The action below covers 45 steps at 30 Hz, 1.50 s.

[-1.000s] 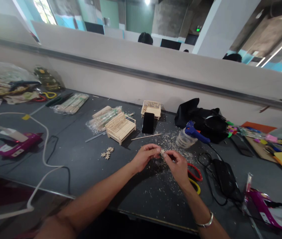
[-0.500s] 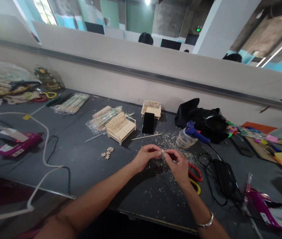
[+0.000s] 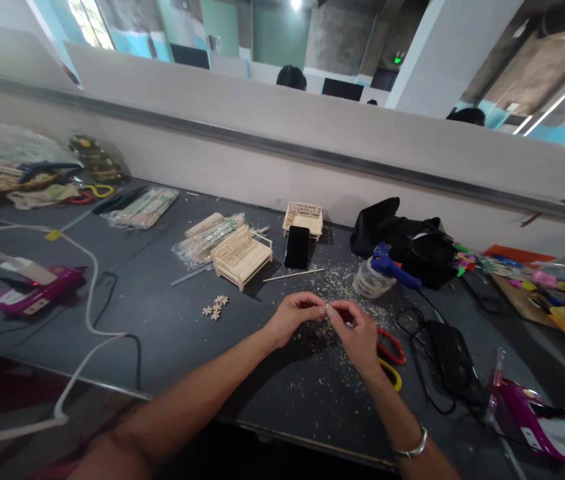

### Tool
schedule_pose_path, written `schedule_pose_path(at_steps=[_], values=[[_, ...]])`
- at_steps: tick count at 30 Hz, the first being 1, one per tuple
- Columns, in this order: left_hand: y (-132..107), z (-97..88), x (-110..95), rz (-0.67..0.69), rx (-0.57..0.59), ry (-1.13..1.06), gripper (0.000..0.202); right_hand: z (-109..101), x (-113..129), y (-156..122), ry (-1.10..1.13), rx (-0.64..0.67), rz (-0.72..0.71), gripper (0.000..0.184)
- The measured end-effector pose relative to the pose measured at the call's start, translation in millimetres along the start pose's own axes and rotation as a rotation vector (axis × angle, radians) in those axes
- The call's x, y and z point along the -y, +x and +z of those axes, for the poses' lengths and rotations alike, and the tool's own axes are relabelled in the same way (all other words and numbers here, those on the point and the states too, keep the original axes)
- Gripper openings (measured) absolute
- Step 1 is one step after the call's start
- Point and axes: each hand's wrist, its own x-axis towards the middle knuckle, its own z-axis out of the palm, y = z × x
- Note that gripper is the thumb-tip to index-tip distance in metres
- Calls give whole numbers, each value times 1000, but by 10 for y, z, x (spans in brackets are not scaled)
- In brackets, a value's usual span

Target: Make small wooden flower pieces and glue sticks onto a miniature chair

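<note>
Nearest, one silver bangle (image 3: 416,450) circles the wrist of the right hand (image 3: 359,333). Just right of that hand's fingers lies one pair of scissors (image 3: 399,347), one red handle loop and one yellow, partly covered. The left hand (image 3: 287,321) meets the right tip to tip: on each, thumb and forefinger are almost closed, jointly pinching one small pale piece (image 3: 327,307) above the worktop (image 3: 262,407); its shape is mostly hidden. To the left of the fingers sit roughly five wooden flower-shaped pieces (image 3: 216,312), bunched too tightly for a sure count. Right of the fingers, one blue glue gun (image 3: 396,267) rests on one clear plastic cup (image 3: 370,283). Beyond the fingers lies one thin stick (image 3: 293,275). Farther, two miniature stick benches stand: the nearer bench (image 3: 242,259) beyond and left, the farther bench (image 3: 304,215) almost straight beyond, with one black phone (image 3: 297,248) tilted before it.
</note>
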Motion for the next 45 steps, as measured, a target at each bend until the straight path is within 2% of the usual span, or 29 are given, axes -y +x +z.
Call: schedule_pose_path(at_steps=[11,19,29,40,45], values=[[4,-15,17,12,16,10,31,-7,8,-5,-5,-4,3,15],[13,-21,8,-9,-12,-63,34,-10,-27,-3,3,7,39,17],[-5,3,-27,-58,16,-93,34,-2,-46,-4,-12,28,-10,14],[-7,-6,-30,-19,10,-78,34,-40,2,-5,-28,80,-22,17],[-2,0,-36,-1,3,-108,33,-37,0,-7,-13,5,34,19]])
